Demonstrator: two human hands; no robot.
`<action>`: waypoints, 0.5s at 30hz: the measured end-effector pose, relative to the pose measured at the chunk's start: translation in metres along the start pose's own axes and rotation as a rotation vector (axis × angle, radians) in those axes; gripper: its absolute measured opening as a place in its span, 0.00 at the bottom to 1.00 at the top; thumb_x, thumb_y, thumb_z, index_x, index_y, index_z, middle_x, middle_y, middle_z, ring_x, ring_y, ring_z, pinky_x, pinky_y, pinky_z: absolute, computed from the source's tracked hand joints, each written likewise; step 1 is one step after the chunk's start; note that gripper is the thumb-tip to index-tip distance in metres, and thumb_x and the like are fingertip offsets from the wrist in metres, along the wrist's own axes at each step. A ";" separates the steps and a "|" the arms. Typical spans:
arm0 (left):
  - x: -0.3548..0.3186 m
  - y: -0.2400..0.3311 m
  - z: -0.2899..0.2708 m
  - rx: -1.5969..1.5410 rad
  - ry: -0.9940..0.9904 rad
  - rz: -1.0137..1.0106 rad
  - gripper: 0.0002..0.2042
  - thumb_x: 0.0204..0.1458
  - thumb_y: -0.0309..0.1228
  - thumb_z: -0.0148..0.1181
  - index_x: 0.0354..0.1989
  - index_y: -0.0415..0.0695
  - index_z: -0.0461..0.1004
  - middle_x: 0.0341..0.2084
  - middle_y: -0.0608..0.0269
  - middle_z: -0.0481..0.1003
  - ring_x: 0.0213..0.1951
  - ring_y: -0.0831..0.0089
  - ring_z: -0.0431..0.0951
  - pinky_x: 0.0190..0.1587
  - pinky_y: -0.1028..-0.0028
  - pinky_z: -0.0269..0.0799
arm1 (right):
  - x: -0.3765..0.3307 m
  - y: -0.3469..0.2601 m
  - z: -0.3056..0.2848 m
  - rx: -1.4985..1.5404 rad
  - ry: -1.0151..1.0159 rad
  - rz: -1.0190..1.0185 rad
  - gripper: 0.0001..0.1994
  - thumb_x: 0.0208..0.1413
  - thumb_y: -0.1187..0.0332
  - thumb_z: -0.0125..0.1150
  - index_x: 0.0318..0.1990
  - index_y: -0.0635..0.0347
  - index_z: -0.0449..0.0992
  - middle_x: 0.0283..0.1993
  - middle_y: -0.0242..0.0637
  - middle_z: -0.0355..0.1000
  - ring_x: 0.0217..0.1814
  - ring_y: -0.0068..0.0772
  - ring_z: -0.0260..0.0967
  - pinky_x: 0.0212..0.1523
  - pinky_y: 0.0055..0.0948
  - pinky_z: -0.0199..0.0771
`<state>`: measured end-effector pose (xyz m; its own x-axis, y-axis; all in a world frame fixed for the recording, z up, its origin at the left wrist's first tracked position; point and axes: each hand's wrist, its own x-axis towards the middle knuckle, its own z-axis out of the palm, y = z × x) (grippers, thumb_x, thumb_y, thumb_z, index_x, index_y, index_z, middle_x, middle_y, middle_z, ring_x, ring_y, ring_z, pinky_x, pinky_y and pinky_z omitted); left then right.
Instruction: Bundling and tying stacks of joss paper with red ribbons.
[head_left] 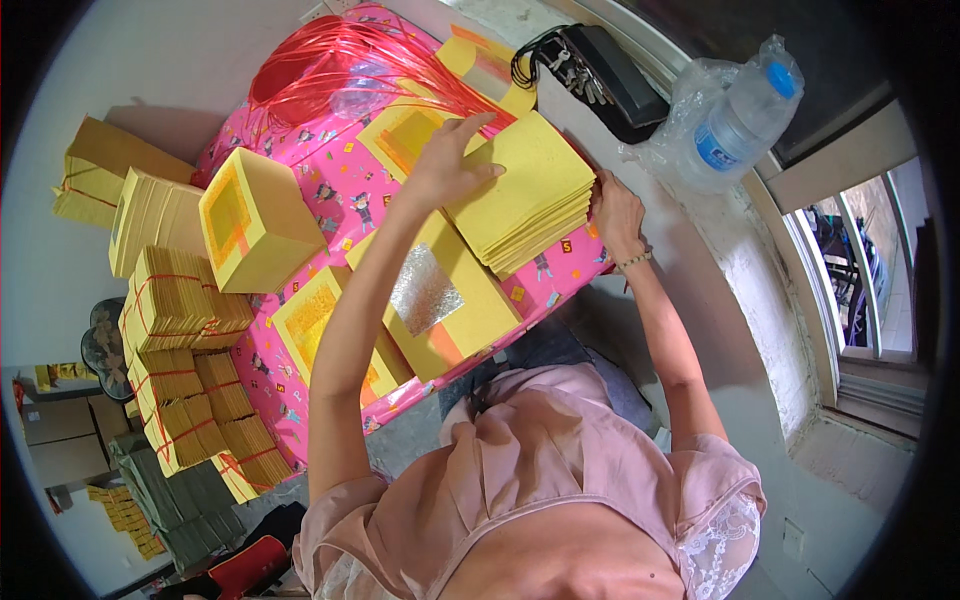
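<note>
At your far left, red-tied yellow bundles (172,385) stand piled along the edge of the pink tablecloth (350,212). Just right of them stands a thick yellow block (275,225) with an orange patch on its face. Further right, near the table's front edge, lies a foil-faced stack (470,312), and beyond it a loose spread of red strings (400,52).

Your left hand (445,165) sits at the left side of the yellow paper stack (525,190), thumb on the top sheet and fingers apart toward the far corner, loosely open rather than clenched. The stack lies at the table's right end, just beside the foil-faced one, its near edges fanned in uneven layers. Expect it to feel fairly heavy as a block but floppy sheet by sheet, soft at the corners and apt to slide apart; take it low on two opposite sides and press inward evenly.

Your right hand (620,212) is at its right edge, fingers partly hidden, so you cannot tell how firmly they close. Further right, a black case (622,75) with keys and a bagged bottle (745,125) rest on the ledge.
</note>
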<state>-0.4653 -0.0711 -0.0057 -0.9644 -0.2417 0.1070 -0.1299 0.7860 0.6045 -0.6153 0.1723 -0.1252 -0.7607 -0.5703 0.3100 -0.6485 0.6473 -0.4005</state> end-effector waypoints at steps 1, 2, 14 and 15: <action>-0.006 0.004 0.007 0.022 0.149 0.058 0.33 0.45 0.36 0.70 0.63 0.52 0.66 0.55 0.46 0.69 0.59 0.47 0.66 0.60 0.54 0.64 | 0.001 0.001 0.003 0.004 0.003 -0.007 0.12 0.52 0.76 0.57 0.45 0.60 0.73 0.39 0.48 0.77 0.38 0.58 0.76 0.38 0.51 0.76; -0.010 0.007 0.009 0.026 0.155 0.058 0.33 0.45 0.36 0.70 0.63 0.52 0.66 0.55 0.46 0.69 0.59 0.47 0.66 0.60 0.54 0.64 | 0.003 0.003 0.005 -0.016 0.000 -0.002 0.12 0.51 0.76 0.57 0.44 0.59 0.72 0.39 0.48 0.77 0.38 0.57 0.76 0.37 0.51 0.76; -0.027 0.026 0.018 -0.016 0.221 0.175 0.16 0.51 0.27 0.59 0.50 0.46 0.76 0.46 0.52 0.70 0.48 0.54 0.73 0.51 0.62 0.72 | 0.007 -0.024 -0.046 0.098 0.151 -0.062 0.04 0.59 0.69 0.58 0.39 0.56 0.72 0.33 0.44 0.77 0.32 0.54 0.76 0.31 0.47 0.74; -0.027 0.025 0.018 -0.014 0.224 0.177 0.16 0.51 0.27 0.59 0.50 0.46 0.76 0.46 0.52 0.70 0.48 0.54 0.73 0.51 0.62 0.72 | 0.008 -0.029 -0.053 0.107 0.167 -0.079 0.04 0.60 0.68 0.58 0.38 0.56 0.72 0.32 0.44 0.77 0.31 0.53 0.75 0.30 0.46 0.74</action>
<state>-0.4468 -0.0341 -0.0078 -0.8966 -0.2227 0.3827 0.0405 0.8194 0.5718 -0.6042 0.1756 -0.0651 -0.7074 -0.5196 0.4791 -0.7064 0.5414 -0.4559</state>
